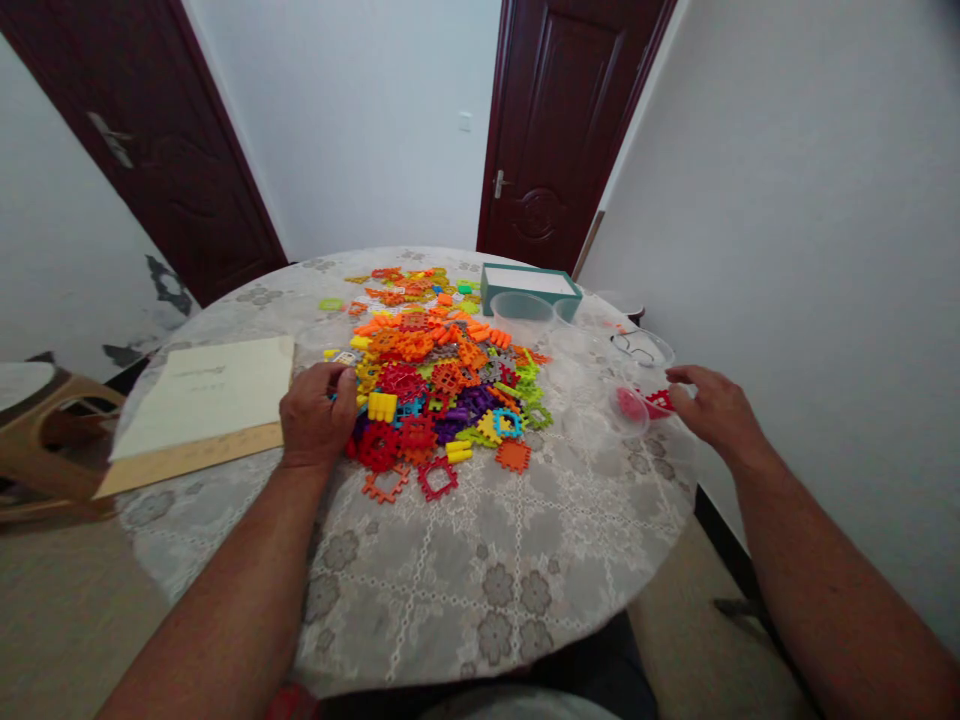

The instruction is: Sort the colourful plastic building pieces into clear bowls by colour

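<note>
Two hands of yours, set well apart at either side of one heap of plastic pieces [450,385], mixed colours, on the round, cloth-covered surface [420,570].

Item: left hand [319,412]. Fingers curled, at the heap's left edge; whether you have a piece pinched there, you cannot tell from this view. A yellow block [382,406] lies just to its right.

Item: right hand [711,408]. Well to the right of the heap, thumb and forefinger a little parted, tips by a red piece [660,401] at a clear cup [638,429]; whether they grip it, you cannot tell.

Key relation: the heap lies directly rightward of your left hand, well leftward of your right. Its longer run goes away from you, with looser pieces beyond. Nearer hand to the heap: your left. Nearer hand to the red piece: your right.
</note>
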A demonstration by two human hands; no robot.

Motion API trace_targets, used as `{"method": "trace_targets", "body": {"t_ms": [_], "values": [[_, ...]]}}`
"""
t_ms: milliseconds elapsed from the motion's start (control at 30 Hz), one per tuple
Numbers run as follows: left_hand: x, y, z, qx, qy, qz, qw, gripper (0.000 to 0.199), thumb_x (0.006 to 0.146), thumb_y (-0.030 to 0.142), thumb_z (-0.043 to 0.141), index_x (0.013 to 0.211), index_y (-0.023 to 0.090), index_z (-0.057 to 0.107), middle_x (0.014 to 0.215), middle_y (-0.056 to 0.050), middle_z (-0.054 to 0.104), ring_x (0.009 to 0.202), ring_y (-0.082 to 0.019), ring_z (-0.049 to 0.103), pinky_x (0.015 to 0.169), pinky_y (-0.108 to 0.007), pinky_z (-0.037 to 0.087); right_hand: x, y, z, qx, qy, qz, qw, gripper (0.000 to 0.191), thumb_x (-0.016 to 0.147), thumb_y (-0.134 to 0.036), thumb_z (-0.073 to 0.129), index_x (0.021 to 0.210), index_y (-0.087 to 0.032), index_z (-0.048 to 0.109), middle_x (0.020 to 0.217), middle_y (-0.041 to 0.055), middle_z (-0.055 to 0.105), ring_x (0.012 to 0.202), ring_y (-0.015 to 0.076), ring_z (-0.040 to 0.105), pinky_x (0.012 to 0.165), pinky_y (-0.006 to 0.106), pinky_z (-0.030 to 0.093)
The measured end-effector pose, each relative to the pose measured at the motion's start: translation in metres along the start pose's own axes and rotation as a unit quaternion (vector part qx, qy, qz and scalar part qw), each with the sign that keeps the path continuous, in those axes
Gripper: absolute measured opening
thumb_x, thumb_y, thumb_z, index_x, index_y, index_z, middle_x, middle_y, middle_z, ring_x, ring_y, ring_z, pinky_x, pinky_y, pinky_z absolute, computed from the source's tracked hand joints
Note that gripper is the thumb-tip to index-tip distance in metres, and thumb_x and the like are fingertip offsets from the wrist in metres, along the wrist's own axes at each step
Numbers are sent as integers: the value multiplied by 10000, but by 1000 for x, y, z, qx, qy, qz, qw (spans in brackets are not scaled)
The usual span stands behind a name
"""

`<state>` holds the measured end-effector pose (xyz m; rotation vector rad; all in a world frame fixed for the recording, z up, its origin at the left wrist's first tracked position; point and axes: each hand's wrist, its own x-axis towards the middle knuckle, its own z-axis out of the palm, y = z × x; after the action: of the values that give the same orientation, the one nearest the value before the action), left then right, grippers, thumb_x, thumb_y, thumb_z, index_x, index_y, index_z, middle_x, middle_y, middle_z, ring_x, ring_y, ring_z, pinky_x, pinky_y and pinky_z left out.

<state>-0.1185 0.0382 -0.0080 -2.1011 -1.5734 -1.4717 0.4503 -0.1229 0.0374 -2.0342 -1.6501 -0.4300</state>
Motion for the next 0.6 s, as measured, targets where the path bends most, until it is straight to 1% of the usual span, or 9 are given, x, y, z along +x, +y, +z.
{"method": "trace_targets", "body": {"t_ms": [67,133,167,233,333,400,500,533,600], "values": [[0,7,-5,-17,-1,9,1000,213,985,346,546,985,188,690,933,-59,719,833,-202,645,847,-326,508,-6,-25,-7,17,63,-22,998,283,875,-282,539,1026,-177,754,1068,124,777,979,296,722,926,435,544],[0,15,-11,-35,-14,24,999,208,982,339,558,997,181,694,953,-62,725,822,-192,652,839,-315,516,-16,-63,-13,68,75,-52,993,246,915,-274,535,1023,-203,745,1053,101,774,946,267,725,901,407,557],[1,20,-15,-42,-25,35,998,204,980,334,563,998,179,695,954,-62,726,815,-188,655,833,-311,519,-21,-84,-15,97,65,-68,991,229,931,-270,540,1030,-211,738,1049,94,770,915,250,723,869,386,563],[4,33,-23,-46,-54,61,996,196,980,324,568,1004,178,697,943,-59,727,812,-185,662,826,-308,526,-32,-127,-12,154,14,-118,981,205,962,-265,542,1054,-210,717,1021,88,756,850,224,709,797,352,565],[4,55,-36,-50,-109,84,989,199,993,318,557,1050,183,691,954,-64,733,851,-196,677,834,-321,539,-46,-178,4,227,-84,-200,949,195,1002,-254,525,1107,-197,680,1029,94,731,885,216,695,812,348,561],[-3,69,-44,-53,-161,94,981,200,1007,309,540,1085,189,680,1010,-75,737,910,-208,681,868,-345,546,-52,-201,20,249,-130,-238,930,202,1012,-238,518,1148,-195,662,1074,105,718,959,227,687,861,368,559],[-26,86,-53,-12,-229,142,963,200,1004,286,551,1138,196,669,1100,-108,720,1064,-256,657,957,-413,536,-59,-217,44,237,-175,-276,915,205,1008,-213,521,1165,-186,651,1140,125,693,1041,248,665,910,396,556],[-35,90,-54,2,-248,160,955,211,997,268,561,1165,199,668,1151,-118,710,1106,-265,641,983,-427,529,-61,-220,51,232,-177,-280,915,212,1007,-205,521,1175,-180,648,1169,135,682,1066,253,658,924,401,556],[-54,94,-54,36,-254,167,952,278,982,248,584,1248,214,655,1260,-122,681,1174,-283,607,1055,-473,493,-67,-223,64,228,-162,-270,921,239,1008,-195,517,1214,-170,637,1235,152,658,1117,260,644,952,404,556]]}}
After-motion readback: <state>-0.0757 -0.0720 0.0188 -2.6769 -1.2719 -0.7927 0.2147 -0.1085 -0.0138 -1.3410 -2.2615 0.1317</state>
